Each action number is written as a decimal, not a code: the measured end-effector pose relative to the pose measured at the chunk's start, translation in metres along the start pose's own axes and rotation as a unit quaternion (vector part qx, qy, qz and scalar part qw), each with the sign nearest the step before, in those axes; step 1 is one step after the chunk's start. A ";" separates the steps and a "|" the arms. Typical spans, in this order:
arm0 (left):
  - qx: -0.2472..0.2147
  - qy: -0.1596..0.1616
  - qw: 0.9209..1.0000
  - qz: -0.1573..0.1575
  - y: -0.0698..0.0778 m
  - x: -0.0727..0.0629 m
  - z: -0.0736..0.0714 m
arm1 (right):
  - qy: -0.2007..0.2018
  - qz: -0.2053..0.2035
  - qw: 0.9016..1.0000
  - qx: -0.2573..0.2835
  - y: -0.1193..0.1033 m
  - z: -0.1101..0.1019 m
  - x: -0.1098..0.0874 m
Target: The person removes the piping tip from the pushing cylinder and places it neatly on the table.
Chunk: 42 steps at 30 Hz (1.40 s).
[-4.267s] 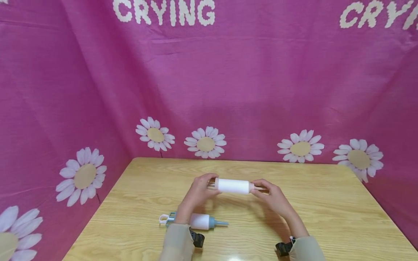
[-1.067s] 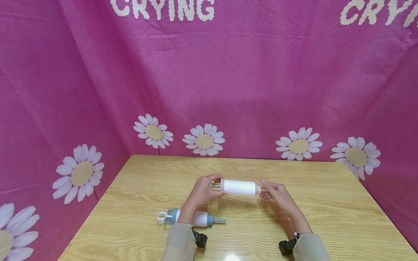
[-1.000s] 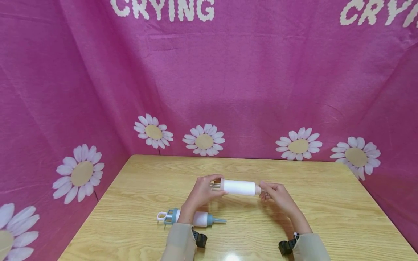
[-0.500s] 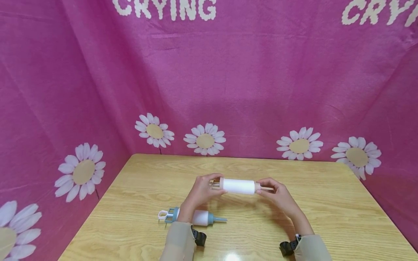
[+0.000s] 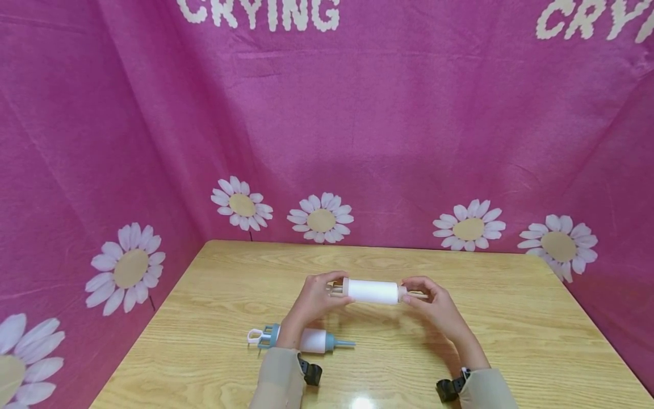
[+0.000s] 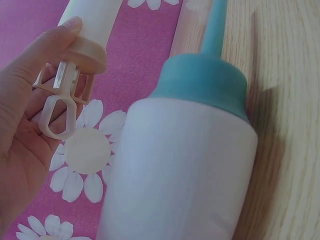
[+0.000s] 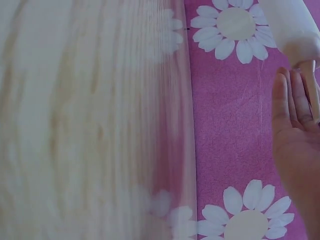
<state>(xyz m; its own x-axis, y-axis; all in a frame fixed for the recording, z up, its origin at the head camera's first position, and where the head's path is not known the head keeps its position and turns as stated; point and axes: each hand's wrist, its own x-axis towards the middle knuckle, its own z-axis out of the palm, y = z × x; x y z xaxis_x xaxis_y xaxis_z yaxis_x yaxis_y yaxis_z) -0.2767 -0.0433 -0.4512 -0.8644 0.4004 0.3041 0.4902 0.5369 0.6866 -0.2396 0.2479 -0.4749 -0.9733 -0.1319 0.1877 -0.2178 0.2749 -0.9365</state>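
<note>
A white dispenser with beige ends (image 5: 373, 291), shaped like a large syringe, is held level above the table. My left hand (image 5: 313, 296) grips its collar at the plunger end, thumb against the barrel edge; the beige plunger ring (image 6: 59, 117) shows in the left wrist view. At the other end my right hand (image 5: 434, 307) pinches the nozzle-end collar between thumb and fingers, and the thin beige nozzle (image 5: 418, 295) runs past the fingers. A second dispenser, white with teal ends (image 5: 313, 341), lies on the table under my left forearm, which hides part of its barrel.
The wooden table (image 5: 511, 329) has its far edge close to a pink cloth (image 5: 388, 142) printed with daisies. The same cloth stands along the left side. Black wrist cameras (image 5: 310, 372) sit on both wrists.
My right hand has shifted from wrapping the nozzle, palm inward, to pinching the collar, so the nozzle now shows. My left hand keeps its grip. The teal-ended dispenser stays in place.
</note>
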 end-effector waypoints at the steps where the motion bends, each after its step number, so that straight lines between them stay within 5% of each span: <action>1: -0.002 -0.001 1.000 -0.003 0.000 0.000 0.000 | 0.008 0.007 1.000 -0.005 -0.001 0.000 0.000; 7: -0.004 0.000 1.000 -0.003 -0.001 -0.001 -0.001 | 0.029 0.061 0.998 -0.021 -0.003 0.001 0.004; 13: -0.003 -0.003 1.000 0.004 -0.002 -0.002 0.000 | -0.004 0.079 0.997 -0.016 0.000 0.003 0.006; 32: -0.006 0.007 1.000 0.005 -0.004 -0.005 -0.005 | -0.004 -0.005 1.000 -0.016 0.002 0.007 0.001; 42: -0.005 0.015 1.000 0.018 -0.004 -0.004 -0.005 | -0.010 -0.002 1.000 -0.003 -0.002 0.009 0.002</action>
<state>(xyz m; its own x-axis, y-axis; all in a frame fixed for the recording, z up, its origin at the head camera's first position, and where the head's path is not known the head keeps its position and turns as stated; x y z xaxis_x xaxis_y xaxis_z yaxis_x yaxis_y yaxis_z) -0.2759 -0.0510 -0.4515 -0.8493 0.3967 0.3484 0.5200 0.5143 0.6820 -0.2401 0.2384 -0.4749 -0.9710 -0.1518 0.1849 -0.2217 0.2798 -0.9341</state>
